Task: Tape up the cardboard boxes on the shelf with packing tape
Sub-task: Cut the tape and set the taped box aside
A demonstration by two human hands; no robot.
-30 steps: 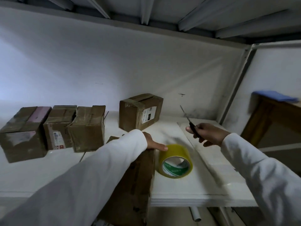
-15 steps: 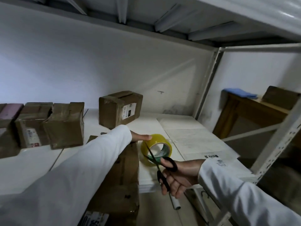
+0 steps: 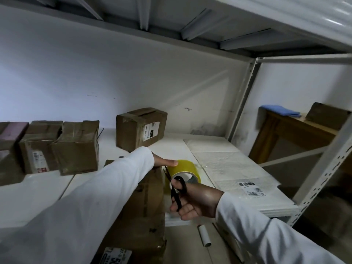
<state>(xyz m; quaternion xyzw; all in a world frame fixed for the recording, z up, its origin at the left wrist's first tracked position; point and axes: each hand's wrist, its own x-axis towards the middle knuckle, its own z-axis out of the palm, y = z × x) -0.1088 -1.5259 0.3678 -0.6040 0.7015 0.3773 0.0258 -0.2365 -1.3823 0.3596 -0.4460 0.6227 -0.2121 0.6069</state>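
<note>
Matt brown cardboard boxes [image 3: 142,128], glossy yellow plastic tape roll [image 3: 185,169], painted metal shelf frame [image 3: 323,162], wooden table [image 3: 297,130].

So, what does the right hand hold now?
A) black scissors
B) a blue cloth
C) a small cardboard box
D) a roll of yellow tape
A: the right hand has its fingers through the handles of the black scissors, blades pointing at the yellow tape roll.

tape roll [image 3: 185,168] right of front box [image 3: 144,204] (3 boxes [image 3: 57,147] left)
</note>
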